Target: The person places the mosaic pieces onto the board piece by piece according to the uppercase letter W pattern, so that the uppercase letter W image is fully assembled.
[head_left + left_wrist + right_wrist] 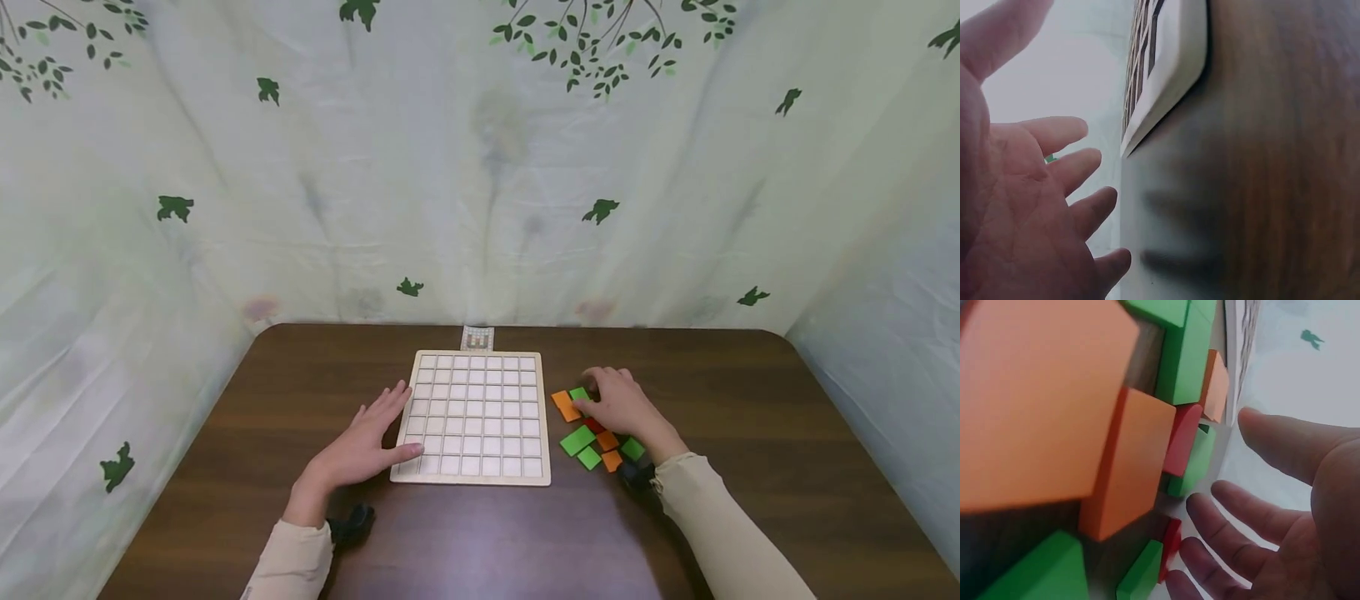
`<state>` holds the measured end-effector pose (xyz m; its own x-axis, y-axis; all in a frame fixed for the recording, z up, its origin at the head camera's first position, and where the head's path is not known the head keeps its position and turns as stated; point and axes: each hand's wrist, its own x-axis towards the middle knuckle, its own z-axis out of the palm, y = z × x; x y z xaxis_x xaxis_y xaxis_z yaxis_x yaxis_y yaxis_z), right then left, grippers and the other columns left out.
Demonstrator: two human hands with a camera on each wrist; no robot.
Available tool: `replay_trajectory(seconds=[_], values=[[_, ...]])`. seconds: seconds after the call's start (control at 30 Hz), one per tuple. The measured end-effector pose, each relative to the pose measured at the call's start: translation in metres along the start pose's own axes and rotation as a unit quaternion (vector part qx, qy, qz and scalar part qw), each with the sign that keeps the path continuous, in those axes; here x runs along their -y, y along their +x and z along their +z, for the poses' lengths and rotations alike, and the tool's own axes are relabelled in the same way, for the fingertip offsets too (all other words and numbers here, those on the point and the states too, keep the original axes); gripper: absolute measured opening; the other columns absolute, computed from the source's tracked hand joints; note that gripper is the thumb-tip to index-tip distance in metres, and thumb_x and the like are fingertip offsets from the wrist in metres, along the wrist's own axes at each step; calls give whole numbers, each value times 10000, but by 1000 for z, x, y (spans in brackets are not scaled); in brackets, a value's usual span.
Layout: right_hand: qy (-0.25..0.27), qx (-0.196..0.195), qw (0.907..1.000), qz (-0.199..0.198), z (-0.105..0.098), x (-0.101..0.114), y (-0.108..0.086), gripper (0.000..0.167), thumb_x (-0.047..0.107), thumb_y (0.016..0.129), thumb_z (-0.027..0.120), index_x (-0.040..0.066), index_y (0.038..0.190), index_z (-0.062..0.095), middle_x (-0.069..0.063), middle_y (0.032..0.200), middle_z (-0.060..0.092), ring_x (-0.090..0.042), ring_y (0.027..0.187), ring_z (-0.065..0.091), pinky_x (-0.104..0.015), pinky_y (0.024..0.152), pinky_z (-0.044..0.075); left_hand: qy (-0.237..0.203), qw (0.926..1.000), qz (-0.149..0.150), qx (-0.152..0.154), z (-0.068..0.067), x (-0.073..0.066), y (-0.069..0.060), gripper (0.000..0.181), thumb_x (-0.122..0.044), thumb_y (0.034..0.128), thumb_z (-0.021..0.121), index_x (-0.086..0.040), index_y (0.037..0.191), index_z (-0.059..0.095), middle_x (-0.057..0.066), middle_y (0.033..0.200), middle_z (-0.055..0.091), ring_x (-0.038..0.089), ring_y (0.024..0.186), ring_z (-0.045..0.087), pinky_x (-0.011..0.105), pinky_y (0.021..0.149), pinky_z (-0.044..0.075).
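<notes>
A square board with a grid of white cells [472,419] lies on the table. My left hand [362,440] is at its left edge, with the thumb over the lower left corner and the fingers extended. In the left wrist view that hand [1029,194] holds nothing. My right hand [624,408] hovers over a loose group of flat blocks to the board's right. Its thumb and fingers are apart in the right wrist view, with a green block [1194,464] and a red block [1182,440] near the fingertips. Among the others are an orange block [566,407] and a green one [577,440].
The brown wooden table [480,546] has a rounded far edge. A small printed paper [477,337] sticks out behind the board. Pale curtains with green leaf and bird prints [480,167] hang around the back and sides. A dark device is on each wrist.
</notes>
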<state>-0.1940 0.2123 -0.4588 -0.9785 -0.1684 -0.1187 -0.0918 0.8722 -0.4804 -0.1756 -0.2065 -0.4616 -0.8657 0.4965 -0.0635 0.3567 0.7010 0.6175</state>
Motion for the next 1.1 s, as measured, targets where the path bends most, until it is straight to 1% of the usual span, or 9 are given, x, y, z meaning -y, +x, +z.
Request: replay_trajectory(seconds=[0.23, 0.4, 0.5, 0.67, 0.77, 0.9, 0.97, 1.1], values=[[-250, 42, 9997, -59, 0, 3, 7, 385, 300, 964, 687, 23, 1230, 657, -107, 1023, 630, -341, 1034, 498, -508, 860, 435, 45, 9999, -6, 105, 2, 0, 0, 1021, -547, 873, 720, -19, 1594, 227, 151, 1667, 155, 398, 1521, 116, 699, 1154, 72], [-269, 61, 9995, -133, 0, 4, 7, 348, 258, 957, 702, 21, 1209, 661, -99, 1013, 635, -344, 1030, 509, -508, 853, 445, 23, 9999, 47, 129, 5, 0, 0, 1083, -517, 836, 772, 30, 1582, 210, 189, 1660, 153, 386, 1521, 133, 670, 1169, 89], [-266, 68, 9995, -133, 1, 5, 8, 324, 237, 953, 708, 24, 1194, 668, -99, 1014, 646, -339, 1019, 517, -510, 852, 454, 3, 9998, 59, 199, 7, 1, 0, 1128, -509, 811, 800, 43, 1581, 188, 190, 1662, 135, 353, 1528, 127, 637, 1187, 87], [-309, -9, 9995, -116, 1, 4, 10, 296, 214, 951, 712, 35, 1184, 684, -89, 1002, 655, -324, 1001, 527, -500, 843, 472, -40, 9997, 117, 232, 8, 1, 0, 1189, -492, 765, 846, 63, 1576, 176, 210, 1657, 130, 358, 1527, 128, 635, 1188, 66], [-370, -56, 9992, -126, 1, 4, 11, 313, 211, 947, 715, 30, 1201, 684, -88, 999, 661, -319, 985, 534, -487, 822, 485, -34, 9996, 115, 273, 7, 1, 0, 1221, -489, 740, 867, 69, 1574, 170, 217, 1656, 124, 371, 1524, 126, 636, 1186, 56], [-451, -117, 9989, -10, 1, 6, 10, 370, 252, 929, 732, 18, 1212, 682, -94, 1002, 671, -313, 967, 562, -484, 807, 502, 3, 9992, 37, 387, 7, 1, 1, 1239, -504, 728, 873, 59, 1577, 167, 199, 1662, 115, 358, 1528, 115, 611, 1197, 44], [-508, -142, 9986, 48, 1, 6, 9, 393, 276, 918, 740, 10, 1202, 685, -98, 1000, 676, -307, 948, 586, -489, 801, 514, 15, 9990, 21, 437, 7, 1, 1, 1238, -502, 728, 874, 61, 1576, 169, 197, 1663, 111, 357, 1530, 107, 609, 1199, 37], [-589, -199, 9980, 143, 1, 7, 9, 389, 283, 905, 751, 4, 1171, 695, -95, 985, 685, -299, 917, 612, -509, 804, 512, -28, 9990, 12, 437, 7, 1, 2, 1229, -475, 722, 887, 74, 1568, 185, 211, 1658, 117, 375, 1526, 107, 623, 1192, 35]])
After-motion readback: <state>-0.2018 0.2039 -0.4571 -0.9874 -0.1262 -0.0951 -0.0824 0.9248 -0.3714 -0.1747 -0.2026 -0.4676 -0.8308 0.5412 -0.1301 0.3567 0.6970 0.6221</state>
